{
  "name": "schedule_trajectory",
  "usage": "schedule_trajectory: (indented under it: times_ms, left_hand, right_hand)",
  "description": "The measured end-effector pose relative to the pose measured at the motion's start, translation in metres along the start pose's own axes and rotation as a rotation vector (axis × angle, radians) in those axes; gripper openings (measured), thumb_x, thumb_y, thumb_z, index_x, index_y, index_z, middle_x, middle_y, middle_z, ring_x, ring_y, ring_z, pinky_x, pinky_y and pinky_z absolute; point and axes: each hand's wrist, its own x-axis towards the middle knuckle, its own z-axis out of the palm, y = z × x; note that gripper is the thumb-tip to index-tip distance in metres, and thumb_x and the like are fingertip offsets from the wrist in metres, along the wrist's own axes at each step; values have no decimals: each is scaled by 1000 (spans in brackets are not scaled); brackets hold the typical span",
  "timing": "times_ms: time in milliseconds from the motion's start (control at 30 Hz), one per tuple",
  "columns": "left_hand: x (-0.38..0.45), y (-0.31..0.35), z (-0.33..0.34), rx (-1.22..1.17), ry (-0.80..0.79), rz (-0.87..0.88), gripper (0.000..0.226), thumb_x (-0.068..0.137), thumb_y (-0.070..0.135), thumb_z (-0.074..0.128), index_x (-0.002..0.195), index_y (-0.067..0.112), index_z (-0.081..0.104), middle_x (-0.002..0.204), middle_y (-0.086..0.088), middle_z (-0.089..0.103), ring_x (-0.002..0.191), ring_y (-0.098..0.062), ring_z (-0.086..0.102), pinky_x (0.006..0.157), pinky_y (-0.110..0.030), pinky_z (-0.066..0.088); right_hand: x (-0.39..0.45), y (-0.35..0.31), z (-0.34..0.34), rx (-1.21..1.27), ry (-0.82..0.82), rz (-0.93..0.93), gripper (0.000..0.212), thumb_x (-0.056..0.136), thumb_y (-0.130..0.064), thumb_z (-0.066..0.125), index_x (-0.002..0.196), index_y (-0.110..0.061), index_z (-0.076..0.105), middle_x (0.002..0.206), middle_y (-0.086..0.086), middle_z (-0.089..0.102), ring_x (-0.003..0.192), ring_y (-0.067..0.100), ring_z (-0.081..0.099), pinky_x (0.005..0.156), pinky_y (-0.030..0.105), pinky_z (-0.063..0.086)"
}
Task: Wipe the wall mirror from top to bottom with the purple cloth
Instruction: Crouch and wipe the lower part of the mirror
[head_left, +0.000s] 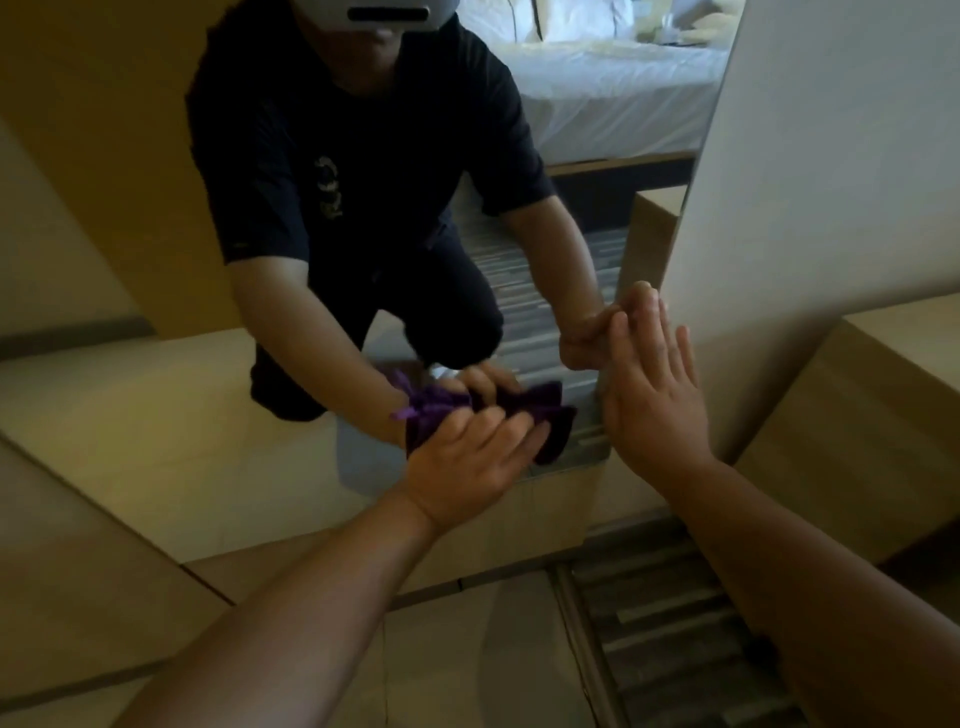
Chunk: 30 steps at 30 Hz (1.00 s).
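A single head-worn wide-angle camera looks forward and steeply down, close to the wall mirror (363, 260), which fills the upper and middle frame. Both forearms enter from the bottom edge, reaching away from the lens. The glass faces the camera, returning its wearer's reflection, with a bed (613, 88) reflected behind. No second view exists.

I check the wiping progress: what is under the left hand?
Under the left hand lies the purple cloth, pressed against the wall mirror near its bottom edge. The cloth's middle and the glass behind it are covered, so their state cannot be seen.
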Motion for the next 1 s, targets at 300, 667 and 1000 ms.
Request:
schedule_trajectory:
  times_ms: [300,667,1000]
  left_hand:
    - [-46,39,12,-157,-302,84,37,92,9,43,118,17,69,108,-1,64,87,-21,54,80,-35,36]
    - [95,-19,-52,-155,96,-222,23,102,11,56,120,16,70,114,-7,66,96,-30,59,79,-43,43]
    - [171,-37,-24,101,204,-144,26,102,15,57,125,21,70,113,-3,70,94,-26,65,83,-41,42]
  right_hand:
    - [2,-5,-3,0,-29,19,62,97,-16,30,155,-6,10,161,17,-4,150,38,2,118,62,15]
    - [23,40,-41,93,-79,266,55,108,-33,24,158,-20,3,166,5,-9,151,15,-15,124,42,-2]
    - [24,66,-8,-184,-84,116,59,106,-32,27,158,-12,7,164,17,-5,152,32,-9,123,51,-4]
